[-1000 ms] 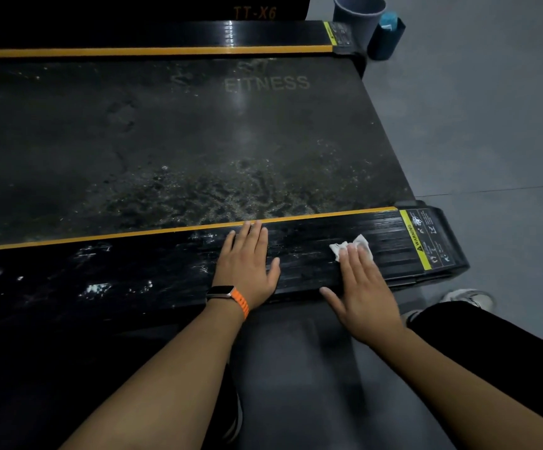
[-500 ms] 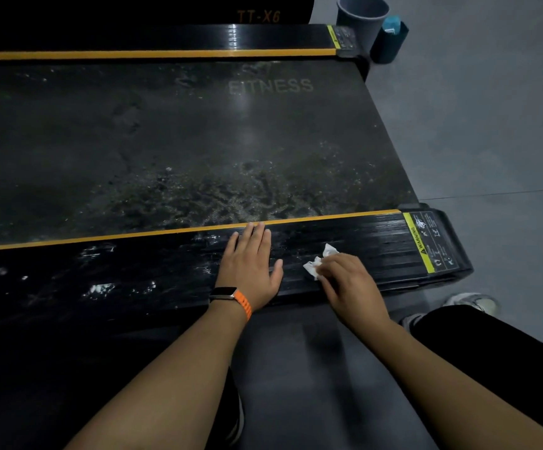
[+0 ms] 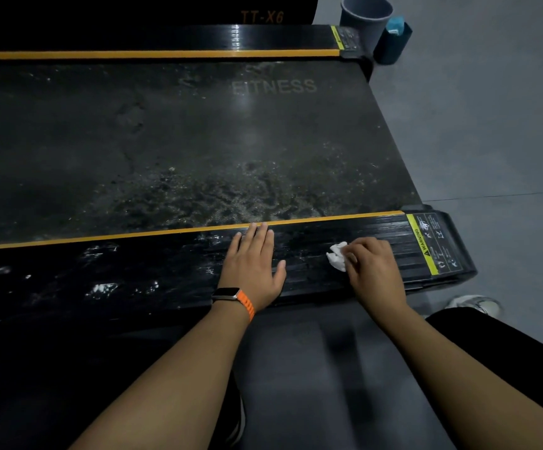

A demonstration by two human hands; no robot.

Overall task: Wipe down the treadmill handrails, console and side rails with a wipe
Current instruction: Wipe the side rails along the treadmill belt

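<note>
On the black side rail (image 3: 133, 271) my left hand (image 3: 250, 267) lies flat; my right hand (image 3: 372, 267) pinches a wipe (image 3: 336, 257) near the WARNING label (image 3: 431, 245); the belt (image 3: 166, 141) beyond reads FITNESS.

From my feed, a grey floor (image 3: 491, 125) fills the right side, smooth and matte. One thin seam (image 3: 507, 194) runs across it towards the right edge of the view. At the far end of the floor stands a round grey bin (image 3: 366, 19), upright, its mouth open and its top cut off by the frame. Just beside it on the right, touching or nearly so, I see a dark teal container (image 3: 393, 48) with something light blue (image 3: 395, 25) poking out of the top; I cannot tell what it is. Nearer me, a white sneaker (image 3: 473, 305) rests on the floor, partly hidden behind a black trouser leg (image 3: 507, 352). A smartwatch (image 3: 226, 293) on an orange strap (image 3: 246, 306) shows mid-frame.
</note>
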